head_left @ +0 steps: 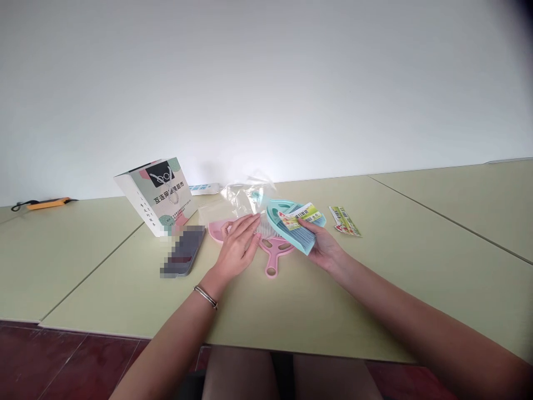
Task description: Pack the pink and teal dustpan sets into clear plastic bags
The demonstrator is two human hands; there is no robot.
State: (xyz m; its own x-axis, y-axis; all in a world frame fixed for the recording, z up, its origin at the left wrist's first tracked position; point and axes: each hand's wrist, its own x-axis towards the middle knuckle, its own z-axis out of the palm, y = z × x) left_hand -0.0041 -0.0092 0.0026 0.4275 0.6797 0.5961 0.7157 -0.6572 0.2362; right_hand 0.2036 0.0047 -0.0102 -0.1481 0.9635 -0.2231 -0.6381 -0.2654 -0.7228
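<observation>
My right hand [327, 244] grips a turquoise dustpan [272, 208] by its wide end. A small brush with grey-blue bristles [308, 238] lies in it, and my thumb presses on a printed label card [297, 216] over the bristles. My left hand [239, 244] has its fingers stretched out, just left of the turquoise dustpan. Beneath that hand lies a pink dustpan [216, 230] with pale bristles, partly covered by my fingers; a pink handle [272, 264] points toward me. Whether my left fingers touch these things, I cannot tell. Clear plastic wrapping [245, 194] sits behind.
A printed paper bag [166, 189] stands at the left, with a phone [187, 250] in front of it. Another label card [345, 221] lies to the right. A white packet [206, 189] and an orange object with a black cord [48, 204] are near the wall.
</observation>
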